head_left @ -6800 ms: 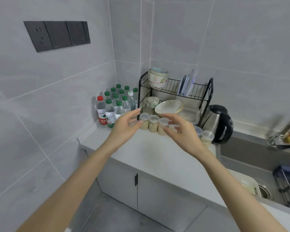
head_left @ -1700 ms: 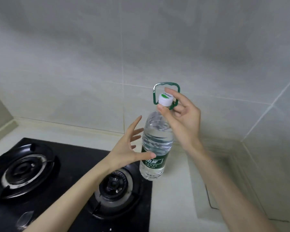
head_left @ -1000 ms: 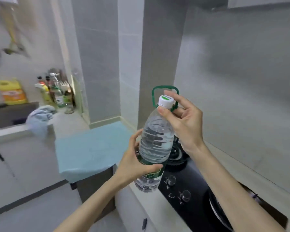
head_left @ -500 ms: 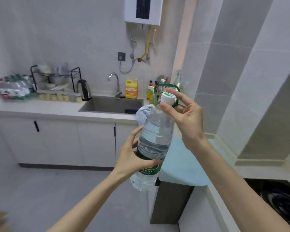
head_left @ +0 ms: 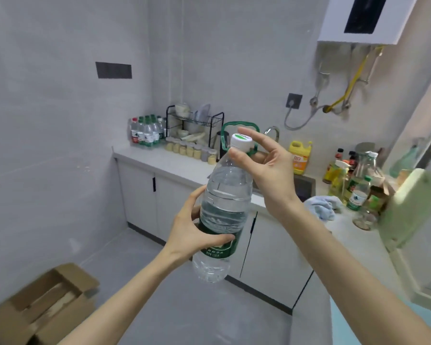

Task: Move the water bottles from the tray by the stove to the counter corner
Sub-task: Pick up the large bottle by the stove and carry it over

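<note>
A large clear water bottle (head_left: 225, 195) with a white cap, green carry handle and dark green label hangs tilted in mid-air in front of me. My left hand (head_left: 194, 230) wraps the label band low on its body. My right hand (head_left: 271, 170) pinches the neck just under the cap. Far off, a cluster of several small water bottles (head_left: 147, 131) with green caps and one red cap stands in the counter corner (head_left: 127, 151) against the wall. The tray and stove are out of view.
A black dish rack (head_left: 194, 125), a row of small jars (head_left: 192, 150) and a kettle stand beside the small bottles. Further right are a sink tap, a yellow detergent jug (head_left: 300, 158), condiment bottles (head_left: 353, 185) and a blue cloth (head_left: 321, 207). An open cardboard box (head_left: 40, 307) lies on the floor.
My view has swung left from the stove across the kitchen, and the far counter corner is now nearer and more central. Both hands keep the same hold on the large bottle.
</note>
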`<state>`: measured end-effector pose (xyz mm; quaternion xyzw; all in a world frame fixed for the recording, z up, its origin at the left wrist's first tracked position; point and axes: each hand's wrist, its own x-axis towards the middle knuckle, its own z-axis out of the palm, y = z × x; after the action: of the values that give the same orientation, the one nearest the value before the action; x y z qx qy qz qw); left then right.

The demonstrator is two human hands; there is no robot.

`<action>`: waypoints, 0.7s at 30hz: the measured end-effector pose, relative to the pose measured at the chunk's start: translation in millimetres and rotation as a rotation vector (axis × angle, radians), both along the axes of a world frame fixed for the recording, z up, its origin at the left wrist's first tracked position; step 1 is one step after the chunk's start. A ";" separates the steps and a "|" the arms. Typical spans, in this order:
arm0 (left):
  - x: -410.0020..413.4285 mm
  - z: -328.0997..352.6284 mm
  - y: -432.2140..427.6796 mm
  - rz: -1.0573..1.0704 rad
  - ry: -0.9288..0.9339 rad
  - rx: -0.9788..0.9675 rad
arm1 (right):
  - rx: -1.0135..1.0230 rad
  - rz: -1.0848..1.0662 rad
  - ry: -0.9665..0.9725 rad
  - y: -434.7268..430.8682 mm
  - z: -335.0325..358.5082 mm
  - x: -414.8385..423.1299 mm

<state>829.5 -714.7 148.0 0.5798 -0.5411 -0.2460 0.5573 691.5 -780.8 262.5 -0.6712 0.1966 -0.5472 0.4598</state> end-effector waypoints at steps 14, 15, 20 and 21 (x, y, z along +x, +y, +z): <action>156.5 10.7 -133.6 0.349 0.017 -0.002 | -0.024 0.339 0.033 -172.6 14.0 186.8; 171.9 9.5 -143.5 0.359 0.022 -0.003 | -0.034 0.347 0.033 -183.4 12.4 203.8; 241.5 -4.0 -184.1 0.370 0.045 0.004 | -0.044 0.394 0.054 -228.4 0.0 278.2; 262.4 -7.0 -196.0 0.375 0.054 0.001 | -0.033 0.400 0.054 -240.9 -3.0 299.4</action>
<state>1091.8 -910.8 140.9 0.6639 -0.4084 -0.1535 0.6074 990.9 -1021.7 259.5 -0.7190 0.0628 -0.4298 0.5426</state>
